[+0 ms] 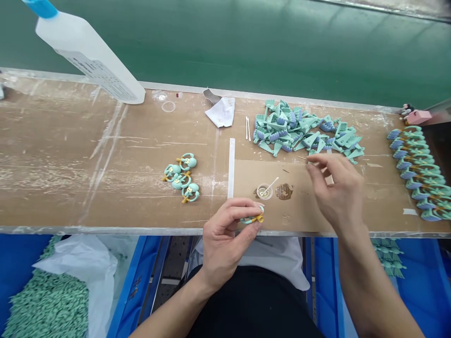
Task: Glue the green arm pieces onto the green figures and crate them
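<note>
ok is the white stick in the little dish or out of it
In: the white stick has its lower end inside the small clear dish, and its upper end leans out over the rim.

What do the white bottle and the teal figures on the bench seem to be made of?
The white bottle looks like translucent moulded plastic, with a moulded grille. The teal figures look like plastic or rubber, smooth and satiny; the look can't settle which.

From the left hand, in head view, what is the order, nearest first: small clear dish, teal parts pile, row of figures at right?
From the left hand:
1. Small clear dish: just ahead, on the brown sheet.
2. Teal parts pile: farther back, behind the sheet.
3. Row of figures: far right of the table.
</note>
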`<state>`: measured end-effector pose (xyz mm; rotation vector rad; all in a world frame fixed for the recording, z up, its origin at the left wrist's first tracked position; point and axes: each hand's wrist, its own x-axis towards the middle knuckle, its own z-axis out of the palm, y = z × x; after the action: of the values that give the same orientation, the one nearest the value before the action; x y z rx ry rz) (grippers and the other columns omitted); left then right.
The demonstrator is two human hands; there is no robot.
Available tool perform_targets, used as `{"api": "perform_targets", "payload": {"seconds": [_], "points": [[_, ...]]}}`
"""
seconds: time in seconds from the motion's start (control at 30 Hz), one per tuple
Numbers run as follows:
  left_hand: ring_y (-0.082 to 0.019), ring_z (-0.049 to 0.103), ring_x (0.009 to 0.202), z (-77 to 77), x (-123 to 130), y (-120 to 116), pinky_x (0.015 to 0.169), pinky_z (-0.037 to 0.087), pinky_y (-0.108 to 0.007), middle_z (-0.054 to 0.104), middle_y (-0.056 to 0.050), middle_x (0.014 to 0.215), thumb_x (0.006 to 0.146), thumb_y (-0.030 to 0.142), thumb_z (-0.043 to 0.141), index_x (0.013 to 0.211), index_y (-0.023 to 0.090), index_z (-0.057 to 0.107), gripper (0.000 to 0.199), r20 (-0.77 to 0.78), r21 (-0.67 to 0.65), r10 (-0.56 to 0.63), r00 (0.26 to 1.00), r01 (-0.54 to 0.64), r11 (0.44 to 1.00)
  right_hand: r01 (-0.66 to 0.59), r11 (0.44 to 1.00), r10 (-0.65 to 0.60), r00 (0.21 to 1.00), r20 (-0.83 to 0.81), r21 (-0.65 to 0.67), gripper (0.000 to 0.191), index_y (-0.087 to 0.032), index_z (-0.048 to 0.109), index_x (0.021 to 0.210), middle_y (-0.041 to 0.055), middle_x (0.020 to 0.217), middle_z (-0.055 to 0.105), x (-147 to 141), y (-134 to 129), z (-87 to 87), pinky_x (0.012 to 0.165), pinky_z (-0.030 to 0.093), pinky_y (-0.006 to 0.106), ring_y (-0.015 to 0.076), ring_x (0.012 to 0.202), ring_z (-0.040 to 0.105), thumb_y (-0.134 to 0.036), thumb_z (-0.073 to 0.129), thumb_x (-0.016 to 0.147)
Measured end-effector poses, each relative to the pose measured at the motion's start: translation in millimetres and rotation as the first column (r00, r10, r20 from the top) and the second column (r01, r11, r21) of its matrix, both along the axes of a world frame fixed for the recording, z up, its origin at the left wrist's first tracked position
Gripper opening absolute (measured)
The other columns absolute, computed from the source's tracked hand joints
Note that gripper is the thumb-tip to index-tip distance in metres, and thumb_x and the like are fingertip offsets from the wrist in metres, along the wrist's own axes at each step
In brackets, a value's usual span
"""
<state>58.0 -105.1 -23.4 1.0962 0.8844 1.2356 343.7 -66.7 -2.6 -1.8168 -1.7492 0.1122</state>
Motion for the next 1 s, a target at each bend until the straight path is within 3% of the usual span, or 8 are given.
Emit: {"api": "perform_targets", "payload": {"seconds": [0.13, 0.27, 0.37, 0.47, 0.6, 0.77, 0.87, 1.0], "points": [[-0.027, 0.09, 0.122, -0.4, 0, 1, 0.112, 0.073, -0.039, 0.087, -0.009, 0.125, 0.106, 0.009, 0.092, 0.12, 0.031, 0.098, 0.027, 0.005, 0.044, -0.002, 1.0, 0.002, 0.999, -0.072, 0.991, 0.105, 0.938, 0.331, -0.111, 0.053, -0.026, 0.084, 0.149, 0.0195, 0.16, 0.075, 52, 19, -12.7, 0.126, 0.055, 0.064, 0.0455, 0.148, 0.066, -0.011, 0.046, 0.115], [-0.027, 0.09, 0.123, 0.2, -1, 2, 0.113, 0.072, -0.039, 0.087, -0.009, 0.126, 0.105, 0.007, 0.092, 0.121, 0.031, 0.098, 0.028, -0.023, 0.059, 0.004, 1.0, -0.003, 0.998, -0.103, 0.978, 0.163, 0.924, 0.347, -0.184, 0.05, -0.022, 0.085, 0.148, 0.0228, 0.162, 0.069, 72, 28, -21.5, 0.103, 0.064, 0.054, 0.0424, 0.133, 0.075, -0.013, 0.047, 0.116], [-0.026, 0.09, 0.122, 0.6, -2, 2, 0.112, 0.071, -0.038, 0.087, -0.009, 0.126, 0.106, 0.007, 0.091, 0.121, 0.03, 0.098, 0.029, -0.033, 0.064, 0.006, 0.999, -0.004, 0.998, -0.089, 0.979, 0.148, 0.931, 0.334, -0.183, 0.039, -0.024, 0.086, 0.145, 0.0202, 0.149, 0.075, 78, 36, -22.0, 0.081, 0.06, 0.044, 0.0367, 0.114, 0.08, -0.025, 0.057, 0.119], [-0.026, 0.09, 0.122, 1.3, -2, 4, 0.109, 0.072, -0.036, 0.087, -0.009, 0.125, 0.106, 0.007, 0.091, 0.12, 0.029, 0.098, 0.027, -0.046, 0.053, 0.006, 0.999, -0.004, 0.999, -0.115, 0.978, 0.167, 0.932, 0.321, -0.174, 0.031, -0.025, 0.089, 0.134, 0.0179, 0.136, 0.079, 83, 45, -18.9, 0.082, 0.059, 0.044, 0.0357, 0.109, 0.079, -0.029, 0.062, 0.118], [-0.026, 0.09, 0.12, 2.1, -2, 5, 0.107, 0.072, -0.034, 0.087, -0.01, 0.123, 0.106, 0.01, 0.091, 0.119, 0.029, 0.098, 0.023, -0.053, 0.039, 0.011, 0.999, -0.009, 0.999, -0.138, 0.984, 0.155, 0.976, 0.153, -0.112, 0.022, -0.026, 0.09, 0.121, 0.0136, 0.123, 0.083, 82, 43, -10.9, 0.089, 0.061, 0.045, 0.0312, 0.1, 0.079, -0.034, 0.07, 0.116], [-0.027, 0.09, 0.116, 1.0, -1, 5, 0.103, 0.073, -0.036, 0.088, -0.012, 0.122, 0.107, 0.015, 0.093, 0.116, 0.027, 0.097, 0.015, -0.068, 0.015, 0.005, 0.998, -0.004, 1.0, -0.136, 0.976, 0.13, 0.99, -0.046, -0.167, 0.016, -0.025, 0.089, 0.107, 0.0105, 0.114, 0.083, 64, 19, -3.0, 0.076, 0.056, 0.042, 0.023, 0.077, 0.068, -0.038, 0.08, 0.109], [-0.027, 0.089, 0.116, 0.0, 0, 5, 0.104, 0.072, -0.036, 0.088, -0.012, 0.122, 0.107, 0.016, 0.093, 0.116, 0.026, 0.097, 0.015, -0.074, 0.005, -0.01, 0.997, 0.01, 1.0, -0.126, 0.975, 0.104, 0.987, -0.124, -0.181, 0.02, -0.025, 0.088, 0.101, 0.0096, 0.11, 0.081, 58, 16, -4.2, 0.073, 0.052, 0.041, 0.0231, 0.08, 0.065, -0.044, 0.084, 0.107], [-0.025, 0.089, 0.115, 1.2, 1, 5, 0.103, 0.07, -0.033, 0.088, -0.01, 0.121, 0.108, 0.015, 0.092, 0.116, 0.027, 0.097, 0.016, -0.079, 0.0, -0.013, 0.997, 0.013, 1.0, -0.083, 0.989, 0.016, 0.878, -0.478, -0.12, 0.027, -0.025, 0.084, 0.095, 0.0083, 0.111, 0.082, 58, 16, -7.8, 0.084, 0.056, 0.04, 0.0258, 0.096, 0.072, -0.049, 0.086, 0.108]]}}
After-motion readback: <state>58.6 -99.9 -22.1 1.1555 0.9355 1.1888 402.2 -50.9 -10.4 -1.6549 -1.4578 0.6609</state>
